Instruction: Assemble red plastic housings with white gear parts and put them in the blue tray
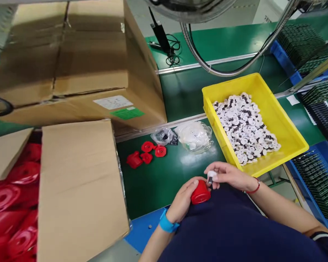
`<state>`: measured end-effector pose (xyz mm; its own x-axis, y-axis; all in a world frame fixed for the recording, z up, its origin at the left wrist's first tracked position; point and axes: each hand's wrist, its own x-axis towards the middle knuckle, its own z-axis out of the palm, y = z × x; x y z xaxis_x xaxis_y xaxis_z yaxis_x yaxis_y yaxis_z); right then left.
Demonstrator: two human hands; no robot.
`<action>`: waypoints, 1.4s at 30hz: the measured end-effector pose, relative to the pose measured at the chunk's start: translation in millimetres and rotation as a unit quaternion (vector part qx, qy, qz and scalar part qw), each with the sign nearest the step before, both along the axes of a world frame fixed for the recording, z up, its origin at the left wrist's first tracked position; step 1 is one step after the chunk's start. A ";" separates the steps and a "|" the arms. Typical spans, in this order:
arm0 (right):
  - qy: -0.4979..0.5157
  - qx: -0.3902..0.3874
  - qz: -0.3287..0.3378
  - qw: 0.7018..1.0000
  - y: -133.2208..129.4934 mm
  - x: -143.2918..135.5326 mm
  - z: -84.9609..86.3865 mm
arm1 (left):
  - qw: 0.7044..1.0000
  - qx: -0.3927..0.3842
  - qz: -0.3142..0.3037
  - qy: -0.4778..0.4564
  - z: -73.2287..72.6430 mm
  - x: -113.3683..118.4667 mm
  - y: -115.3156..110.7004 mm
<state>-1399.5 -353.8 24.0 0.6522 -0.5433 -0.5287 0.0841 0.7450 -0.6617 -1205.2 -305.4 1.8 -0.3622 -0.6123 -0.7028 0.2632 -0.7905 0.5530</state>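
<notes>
My left hand [186,194] is wrapped round a red plastic cup-shaped part [200,193], close to my body at the table's front edge. Just beside it, my right hand [226,176] pinches a small white gear [211,175] with a black piece under it. The gear is near the red part; whether they touch I cannot tell. To the right, a yellow bin [287,140] holds a heap of similar white and black gear pieces [244,125]. Several red parts [147,154] lie on the green table [153,185] left of my hands.
A clear plastic bag [194,135] with white pieces lies behind my hands. An open carton [82,189] of red parts [13,203] stands at left, below a large closed box [90,54]. Circuit boards in a blue tray [317,182] are at right. A metal hose [221,74] hangs overhead.
</notes>
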 end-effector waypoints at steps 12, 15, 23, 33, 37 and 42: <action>0.125 -0.147 -0.078 0.978 24.1 39.5 6.7 | 0.940 0.132 0.274 0.152 20.9 19.2 -8.5; 0.265 -0.316 -0.057 0.909 28.0 39.7 12.0 | 0.949 0.082 0.272 0.134 20.4 17.6 -6.0; 0.356 -0.563 0.023 0.745 30.5 38.6 16.1 | 0.973 0.000 0.214 0.091 21.1 15.3 2.6; 0.285 -0.457 0.023 0.842 33.5 39.2 19.4 | 0.972 -0.010 0.193 0.132 23.5 11.6 6.9; 0.265 -0.511 0.004 0.818 31.8 43.3 30.0 | 0.960 -0.011 0.231 0.160 23.6 12.9 6.4; 0.250 -0.511 -0.028 0.822 28.1 46.4 38.2 | 0.952 -0.003 0.243 0.184 33.0 12.4 4.6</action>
